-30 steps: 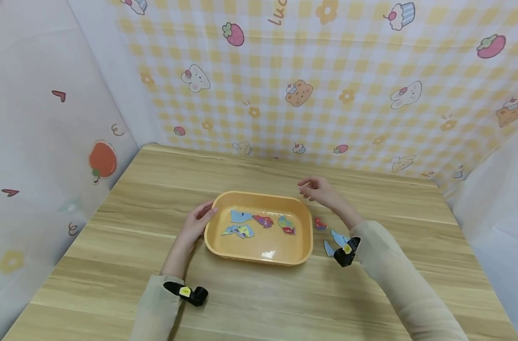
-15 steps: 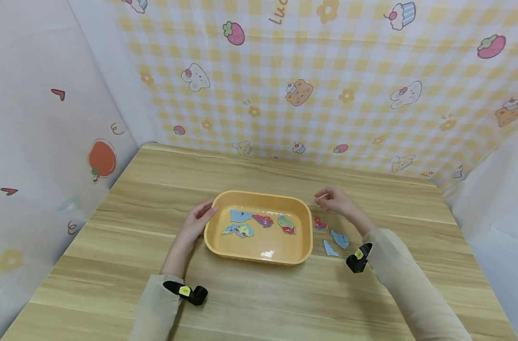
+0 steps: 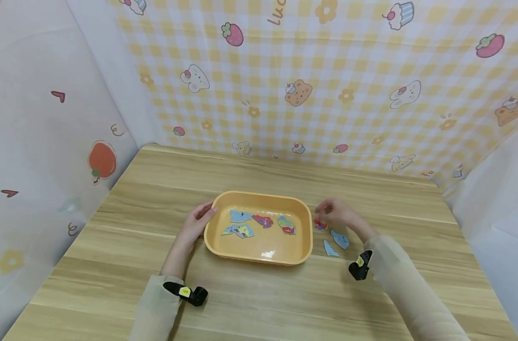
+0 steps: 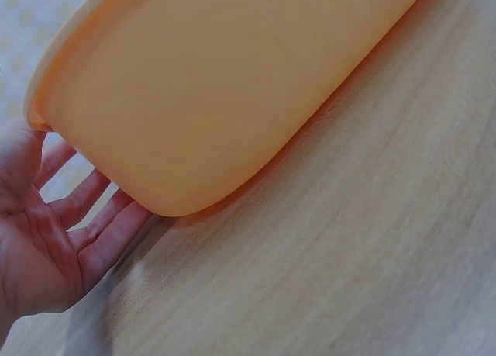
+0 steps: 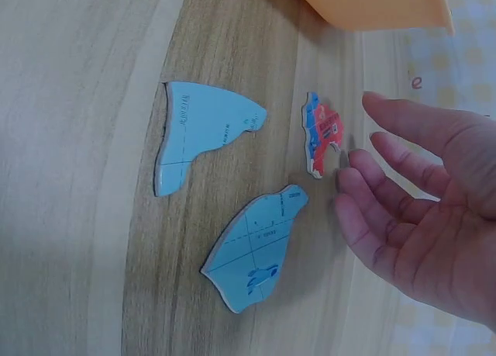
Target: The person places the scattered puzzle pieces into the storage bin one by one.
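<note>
Tray (image 3: 242, 248) sits beside three loose pieces (image 5: 256, 236) near right hand (image 5: 442, 240)

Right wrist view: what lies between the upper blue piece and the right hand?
The red-and-blue piece lies there, visible in the right wrist view.

Light wood-grain table (image 3: 250, 303). Directly on it: yellow-orange rounded-rectangular plastic tray (image 3: 242, 248); off its right side, small irregular red-and-blue puzzle piece (image 5: 316, 131), two flat pale-blue puzzle pieces (image 5: 201, 127).
</note>
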Demonstrator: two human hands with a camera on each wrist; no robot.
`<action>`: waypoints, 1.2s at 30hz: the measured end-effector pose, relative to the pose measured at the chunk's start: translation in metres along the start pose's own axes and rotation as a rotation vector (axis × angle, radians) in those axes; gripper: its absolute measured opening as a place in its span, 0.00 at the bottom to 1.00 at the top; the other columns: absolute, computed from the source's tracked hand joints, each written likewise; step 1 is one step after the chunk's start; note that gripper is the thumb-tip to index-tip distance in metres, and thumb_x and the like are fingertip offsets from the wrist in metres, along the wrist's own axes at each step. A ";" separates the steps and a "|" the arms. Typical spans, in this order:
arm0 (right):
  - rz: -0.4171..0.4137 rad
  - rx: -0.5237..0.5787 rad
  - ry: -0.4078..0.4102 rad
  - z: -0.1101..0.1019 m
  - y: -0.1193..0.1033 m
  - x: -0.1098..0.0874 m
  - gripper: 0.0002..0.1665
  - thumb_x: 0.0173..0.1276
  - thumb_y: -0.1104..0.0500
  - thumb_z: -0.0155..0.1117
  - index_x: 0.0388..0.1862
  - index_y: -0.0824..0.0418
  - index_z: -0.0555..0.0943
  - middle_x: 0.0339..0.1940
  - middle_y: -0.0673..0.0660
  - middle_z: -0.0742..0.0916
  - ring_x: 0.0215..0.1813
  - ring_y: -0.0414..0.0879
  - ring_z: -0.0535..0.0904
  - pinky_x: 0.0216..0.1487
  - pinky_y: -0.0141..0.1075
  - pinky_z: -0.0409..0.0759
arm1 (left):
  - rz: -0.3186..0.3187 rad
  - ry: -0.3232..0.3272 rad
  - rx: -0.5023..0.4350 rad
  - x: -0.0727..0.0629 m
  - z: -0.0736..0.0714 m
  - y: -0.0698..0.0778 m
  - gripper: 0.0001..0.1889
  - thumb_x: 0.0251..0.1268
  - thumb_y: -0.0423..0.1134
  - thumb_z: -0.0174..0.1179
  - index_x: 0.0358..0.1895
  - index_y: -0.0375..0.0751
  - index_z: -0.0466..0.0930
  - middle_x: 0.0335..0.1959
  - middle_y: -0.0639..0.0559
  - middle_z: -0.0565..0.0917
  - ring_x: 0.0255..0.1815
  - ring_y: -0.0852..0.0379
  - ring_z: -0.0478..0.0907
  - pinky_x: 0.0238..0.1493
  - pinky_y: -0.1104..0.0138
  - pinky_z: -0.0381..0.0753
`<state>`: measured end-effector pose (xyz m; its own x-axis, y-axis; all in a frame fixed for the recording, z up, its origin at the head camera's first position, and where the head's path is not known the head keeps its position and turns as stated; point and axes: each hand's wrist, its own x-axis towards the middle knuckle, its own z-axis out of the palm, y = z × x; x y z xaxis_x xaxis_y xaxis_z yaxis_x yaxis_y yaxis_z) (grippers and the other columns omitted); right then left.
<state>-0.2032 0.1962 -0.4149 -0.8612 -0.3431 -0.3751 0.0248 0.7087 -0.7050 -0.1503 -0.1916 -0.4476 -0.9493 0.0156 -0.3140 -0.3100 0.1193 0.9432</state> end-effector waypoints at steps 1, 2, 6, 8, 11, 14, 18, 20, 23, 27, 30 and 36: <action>0.006 0.008 -0.008 0.001 0.000 0.000 0.19 0.60 0.66 0.58 0.48 0.76 0.72 0.35 0.64 0.83 0.36 0.46 0.78 0.37 0.34 0.79 | -0.003 0.003 -0.002 0.000 0.000 0.000 0.31 0.63 0.54 0.54 0.66 0.44 0.62 0.64 0.42 0.67 0.48 0.57 0.76 0.41 0.70 0.82; 0.011 0.017 -0.012 0.002 0.000 0.000 0.19 0.60 0.67 0.59 0.48 0.76 0.72 0.34 0.63 0.82 0.35 0.46 0.77 0.37 0.33 0.79 | -0.005 0.003 -0.001 0.000 0.000 0.000 0.31 0.63 0.53 0.54 0.66 0.44 0.62 0.64 0.41 0.67 0.49 0.56 0.75 0.41 0.70 0.81; 0.043 0.041 -0.011 0.006 0.001 0.001 0.21 0.59 0.66 0.62 0.49 0.77 0.70 0.31 0.59 0.80 0.34 0.44 0.76 0.37 0.32 0.78 | -0.006 0.005 0.005 0.000 0.000 0.000 0.31 0.63 0.54 0.54 0.66 0.44 0.62 0.64 0.41 0.67 0.51 0.54 0.75 0.42 0.70 0.81; 0.064 0.044 0.004 0.009 0.001 0.002 0.23 0.57 0.66 0.64 0.48 0.76 0.70 0.31 0.58 0.78 0.34 0.43 0.75 0.36 0.31 0.77 | -0.005 0.003 0.007 0.000 0.000 0.000 0.31 0.63 0.54 0.54 0.66 0.44 0.62 0.64 0.41 0.67 0.51 0.53 0.75 0.42 0.69 0.81; 0.096 0.038 0.023 0.014 0.000 0.003 0.23 0.56 0.66 0.66 0.46 0.75 0.70 0.33 0.58 0.77 0.34 0.43 0.73 0.34 0.30 0.77 | -0.006 0.002 0.005 -0.001 0.000 0.000 0.31 0.63 0.54 0.54 0.66 0.45 0.62 0.64 0.42 0.67 0.50 0.54 0.75 0.42 0.69 0.81; 0.113 0.038 0.040 0.018 -0.002 0.004 0.21 0.53 0.69 0.67 0.44 0.75 0.70 0.33 0.60 0.78 0.34 0.43 0.73 0.34 0.30 0.77 | -0.009 0.004 0.002 -0.001 0.001 0.000 0.31 0.62 0.54 0.54 0.66 0.46 0.62 0.64 0.43 0.68 0.50 0.55 0.75 0.41 0.69 0.82; 0.124 0.013 0.059 0.021 -0.006 0.006 0.19 0.51 0.72 0.66 0.41 0.74 0.71 0.30 0.59 0.78 0.32 0.42 0.72 0.32 0.29 0.76 | -0.005 0.005 0.006 -0.001 0.001 0.001 0.31 0.63 0.54 0.54 0.66 0.46 0.62 0.64 0.43 0.68 0.50 0.54 0.75 0.42 0.69 0.82; 0.129 0.005 0.065 0.022 -0.007 0.006 0.17 0.50 0.73 0.66 0.39 0.74 0.72 0.28 0.57 0.78 0.30 0.42 0.72 0.31 0.28 0.75 | -0.004 0.005 0.007 -0.001 0.001 0.000 0.31 0.63 0.54 0.54 0.66 0.45 0.62 0.64 0.42 0.68 0.51 0.54 0.75 0.42 0.69 0.82; 0.130 0.006 0.081 0.023 -0.009 0.006 0.16 0.49 0.73 0.67 0.36 0.73 0.73 0.26 0.56 0.78 0.29 0.41 0.71 0.29 0.27 0.74 | -0.001 0.004 0.011 -0.001 0.001 0.000 0.31 0.63 0.53 0.54 0.66 0.45 0.62 0.64 0.41 0.68 0.51 0.54 0.75 0.42 0.69 0.81; 0.115 0.014 0.111 0.024 -0.012 0.006 0.14 0.47 0.75 0.67 0.33 0.75 0.73 0.22 0.55 0.77 0.26 0.40 0.71 0.27 0.26 0.75 | 0.000 0.002 0.013 0.000 0.000 0.000 0.31 0.63 0.53 0.53 0.67 0.44 0.61 0.64 0.41 0.67 0.51 0.53 0.75 0.42 0.69 0.81; 0.120 -0.014 0.131 0.024 -0.014 0.006 0.13 0.46 0.75 0.68 0.31 0.75 0.74 0.21 0.55 0.78 0.24 0.40 0.71 0.26 0.26 0.75 | 0.001 0.001 0.014 -0.001 0.001 0.001 0.31 0.63 0.53 0.53 0.67 0.44 0.61 0.64 0.41 0.67 0.52 0.51 0.75 0.42 0.68 0.82; 0.092 -0.092 0.152 0.024 -0.015 0.006 0.11 0.48 0.73 0.68 0.31 0.74 0.78 0.24 0.59 0.82 0.24 0.41 0.74 0.24 0.29 0.78 | 0.002 0.002 0.015 -0.001 0.001 0.001 0.31 0.63 0.54 0.54 0.66 0.44 0.62 0.64 0.42 0.68 0.52 0.53 0.74 0.42 0.69 0.81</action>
<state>-0.1967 0.1682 -0.4209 -0.9244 -0.1818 -0.3354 0.0668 0.7884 -0.6115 -0.1498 -0.1906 -0.4463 -0.9500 0.0136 -0.3120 -0.3075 0.1343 0.9420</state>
